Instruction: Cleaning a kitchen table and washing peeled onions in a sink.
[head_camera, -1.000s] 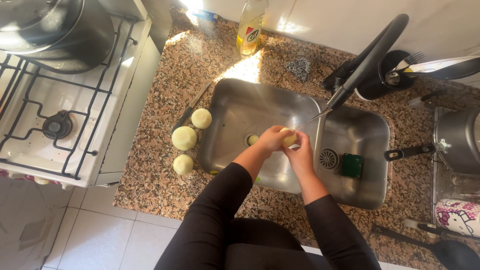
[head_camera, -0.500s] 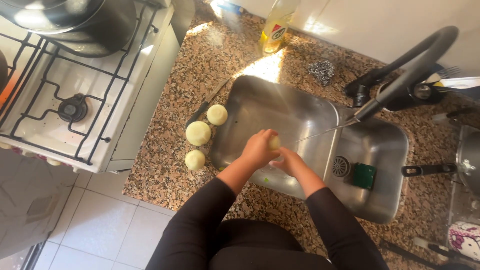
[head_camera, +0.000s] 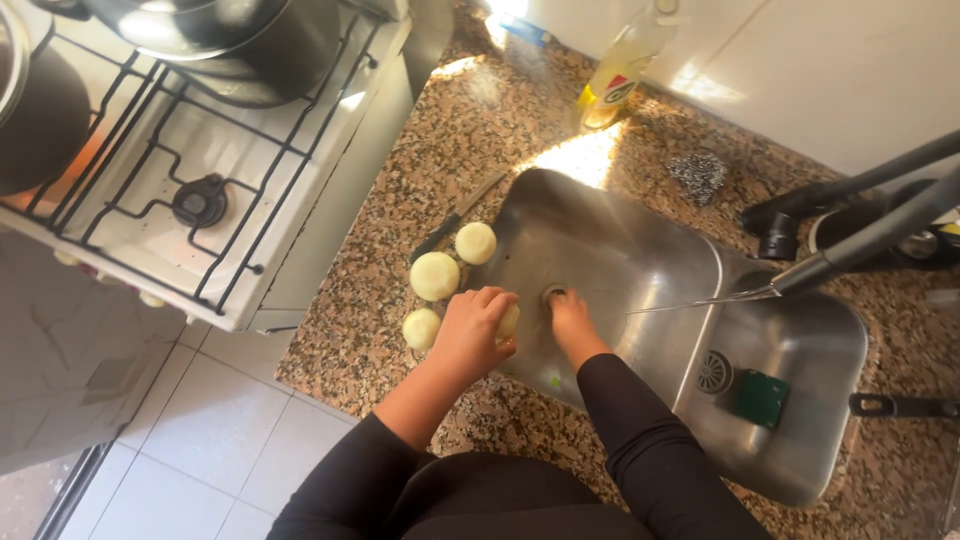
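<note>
My left hand (head_camera: 474, 330) is closed around a pale peeled onion (head_camera: 508, 321), held over the left rim of the steel sink (head_camera: 640, 250). Three more peeled onions (head_camera: 435, 276) lie on the granite counter just left of the sink, with a dark-handled knife (head_camera: 450, 220) beside them. My right hand (head_camera: 570, 320) reaches down into the sink, its fingers on a small pale piece near the bottom. A thin stream of water runs from the black tap (head_camera: 850, 245).
A white gas stove (head_camera: 190, 190) with dark pots stands at the left. A bottle of yellow dish liquid (head_camera: 620, 75) and a steel scourer (head_camera: 697, 175) sit behind the sink. A green sponge (head_camera: 762, 398) lies by the drain. A pan handle (head_camera: 900, 405) pokes in at the right.
Both hands moved left from under the tap. My left hand carried the onion to the sink's left rim, and my right hand let go and dropped into the sink.
</note>
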